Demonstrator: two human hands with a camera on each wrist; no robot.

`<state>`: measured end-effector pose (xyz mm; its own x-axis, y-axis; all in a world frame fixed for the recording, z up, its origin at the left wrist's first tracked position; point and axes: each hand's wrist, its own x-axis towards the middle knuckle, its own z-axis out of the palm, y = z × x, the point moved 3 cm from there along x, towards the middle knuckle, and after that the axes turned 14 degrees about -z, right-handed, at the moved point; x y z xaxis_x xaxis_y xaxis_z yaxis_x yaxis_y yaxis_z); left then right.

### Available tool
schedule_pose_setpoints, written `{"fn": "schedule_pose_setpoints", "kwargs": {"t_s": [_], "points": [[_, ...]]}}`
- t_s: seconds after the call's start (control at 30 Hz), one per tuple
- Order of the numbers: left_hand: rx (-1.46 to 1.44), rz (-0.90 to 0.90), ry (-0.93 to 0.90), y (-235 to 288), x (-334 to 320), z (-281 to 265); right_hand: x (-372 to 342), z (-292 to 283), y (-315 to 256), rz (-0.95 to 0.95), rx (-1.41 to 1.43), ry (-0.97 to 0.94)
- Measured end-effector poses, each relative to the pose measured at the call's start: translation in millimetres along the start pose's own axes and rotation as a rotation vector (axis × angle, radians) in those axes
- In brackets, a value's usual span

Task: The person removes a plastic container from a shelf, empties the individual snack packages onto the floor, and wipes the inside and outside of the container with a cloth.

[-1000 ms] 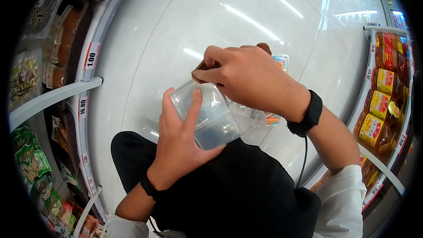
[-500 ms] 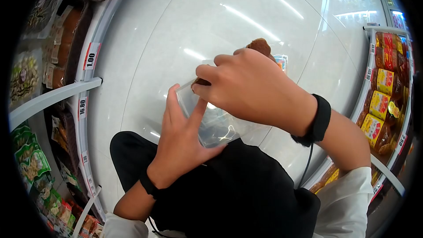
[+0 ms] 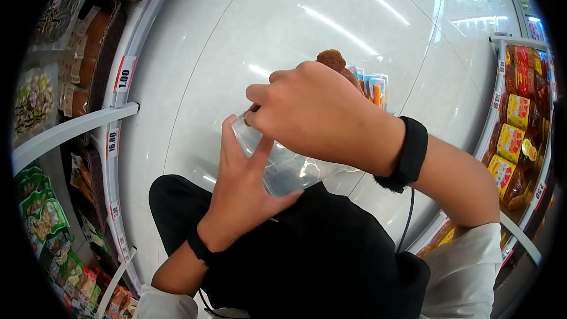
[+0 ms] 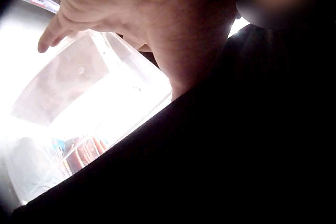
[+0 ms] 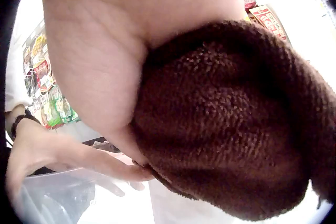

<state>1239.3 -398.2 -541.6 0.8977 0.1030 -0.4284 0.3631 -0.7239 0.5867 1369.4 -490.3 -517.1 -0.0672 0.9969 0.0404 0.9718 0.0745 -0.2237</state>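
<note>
In the head view my left hand (image 3: 239,192) holds a clear plastic box (image 3: 289,174) tilted above my lap, fingers spread over its left side and thumb along its near edge. My right hand (image 3: 325,118) grips a brown towel (image 3: 332,59) at the box's far rim, and a bunch of it sticks out past the knuckles. The ribbed brown towel (image 5: 220,124) fills much of the right wrist view, bulging under the palm. Beneath my left hand, the left wrist view has the see-through box wall (image 4: 68,82) in bright glare.
Colourful packets (image 3: 377,88) lie beyond my right hand, partly hidden by it. A shelf with price labels (image 3: 124,74) and bagged goods (image 3: 44,218) runs along the left. Bottles with yellow labels (image 3: 511,142) fill the right shelf. Shiny pale tiles (image 3: 236,41) lie between them.
My right hand has shifted left along the box's far rim with the towel. More of the towel now bunches up above the knuckles. My left hand keeps its hold on the box.
</note>
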Motion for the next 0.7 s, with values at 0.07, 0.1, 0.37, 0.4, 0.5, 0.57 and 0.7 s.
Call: {"fn": "schedule_pose_setpoints", "kwargs": {"t_s": [0.07, 0.1, 0.37, 0.4, 0.5, 0.57, 0.7], "points": [[0.004, -0.001, 0.005, 0.2, -0.4, 0.4, 1.2, -0.1, 0.1, 0.005, -0.007, -0.020], [0.005, -0.005, 0.006, 0.1, -0.5, 0.7, 2.0, 0.7, 0.3, 0.009, 0.009, -0.017], [-0.022, -0.069, -0.015, -1.3, -0.7, 3.1, 0.7, 5.1, -2.1, 0.020, -0.003, -0.016], [-0.007, -0.035, -0.007, 1.7, -0.9, 4.2, 0.1, 6.8, -2.0, 0.041, -0.006, -0.025], [0.040, -0.008, 0.008, 4.5, -2.0, 5.7, -0.7, 9.2, -1.6, 0.059, -0.016, -0.043], [0.068, -0.014, 0.014, 5.1, -0.9, 6.6, -3.4, 9.1, -1.7, 0.056, -0.022, -0.056], [0.008, -0.003, 0.002, 2.5, -0.4, 5.1, -12.5, 4.8, -7.8, 0.020, 0.035, 0.030]]}}
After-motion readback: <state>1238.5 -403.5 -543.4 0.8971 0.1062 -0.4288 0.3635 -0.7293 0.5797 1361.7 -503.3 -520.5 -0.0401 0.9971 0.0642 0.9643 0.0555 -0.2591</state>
